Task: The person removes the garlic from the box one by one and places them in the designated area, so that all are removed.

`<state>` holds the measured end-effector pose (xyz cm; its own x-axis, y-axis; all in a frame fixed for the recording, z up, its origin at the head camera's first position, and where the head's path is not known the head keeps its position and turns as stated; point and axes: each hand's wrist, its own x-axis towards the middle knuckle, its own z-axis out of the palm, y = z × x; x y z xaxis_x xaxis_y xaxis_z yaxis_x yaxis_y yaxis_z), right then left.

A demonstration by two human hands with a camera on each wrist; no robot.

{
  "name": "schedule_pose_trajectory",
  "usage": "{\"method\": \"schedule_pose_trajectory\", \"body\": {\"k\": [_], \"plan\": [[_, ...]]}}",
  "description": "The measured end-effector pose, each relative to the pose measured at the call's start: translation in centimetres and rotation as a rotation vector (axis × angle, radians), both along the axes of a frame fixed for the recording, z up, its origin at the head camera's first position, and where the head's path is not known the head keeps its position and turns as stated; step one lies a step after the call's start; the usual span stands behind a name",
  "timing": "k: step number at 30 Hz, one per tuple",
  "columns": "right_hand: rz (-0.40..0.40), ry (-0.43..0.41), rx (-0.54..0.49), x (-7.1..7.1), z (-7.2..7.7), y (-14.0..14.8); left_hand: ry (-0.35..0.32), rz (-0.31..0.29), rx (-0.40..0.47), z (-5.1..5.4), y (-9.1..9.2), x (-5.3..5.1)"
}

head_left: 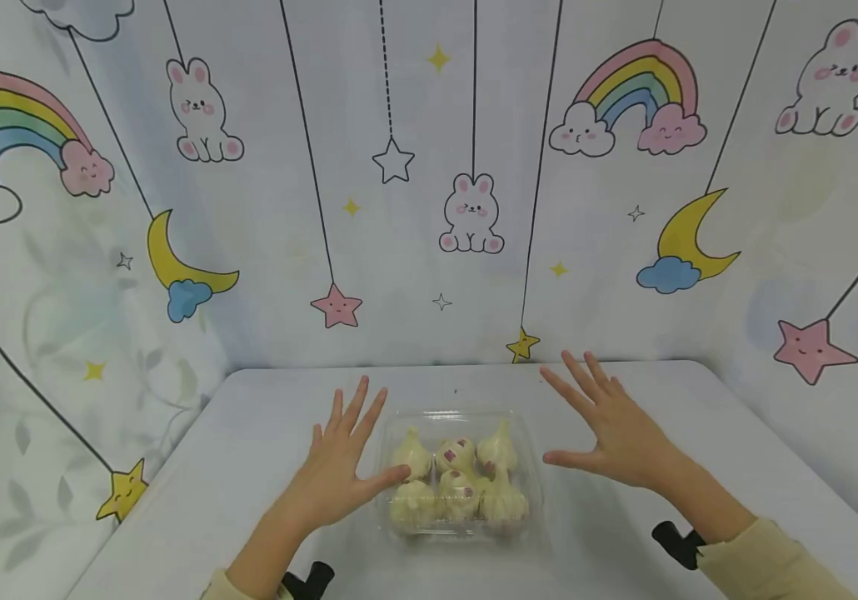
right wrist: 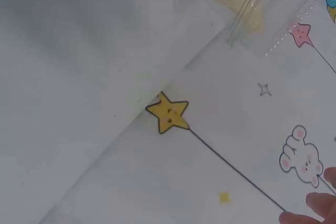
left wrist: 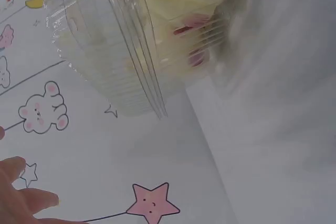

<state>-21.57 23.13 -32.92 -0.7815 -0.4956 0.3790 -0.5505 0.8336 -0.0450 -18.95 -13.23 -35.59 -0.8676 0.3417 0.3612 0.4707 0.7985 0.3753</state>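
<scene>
A clear plastic clamshell box (head_left: pixel 466 527) sits on the white table, its lid apparently closed. Through its walls show several pale garlic bulbs (head_left: pixel 502 502), some with purplish marks. My left hand (head_left: pixel 339 475) hovers by the box's left side, fingers spread. In the head view its thumb overlaps the box edge; whether it touches cannot be told. To the right, my right hand (head_left: pixel 616 437) is held apart from the box with fingers spread and nothing in it. The left wrist view shows the box (left wrist: pixel 131 40) close up, with left fingers (left wrist: pixel 39 199) at the lower left. Right fingertips (right wrist: pixel 321 203) appear in the right wrist view.
The white table (head_left: pixel 271 417) ends at a back edge against a cloth backdrop (head_left: pixel 264 225) printed with rabbits, stars, moons and rainbows. Similar cloth covers both sides. Black straps with mounts (head_left: pixel 678 546) are on both wrists, by beige sleeves (head_left: pixel 770 558).
</scene>
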Motion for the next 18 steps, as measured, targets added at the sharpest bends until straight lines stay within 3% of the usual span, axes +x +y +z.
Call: {"method": "schedule_pose_trajectory", "body": {"k": [8, 18], "plan": [[-0.023, -0.157, -0.103, 0.3, -1.5, -0.1, -0.152, -0.025, 0.194, -1.7, -0.2, 0.4], [0.009, -0.195, -0.211, 0.5, -2.7, -0.4, -0.238, -0.041, 0.349, -3.0, 0.1, 0.1]]}}
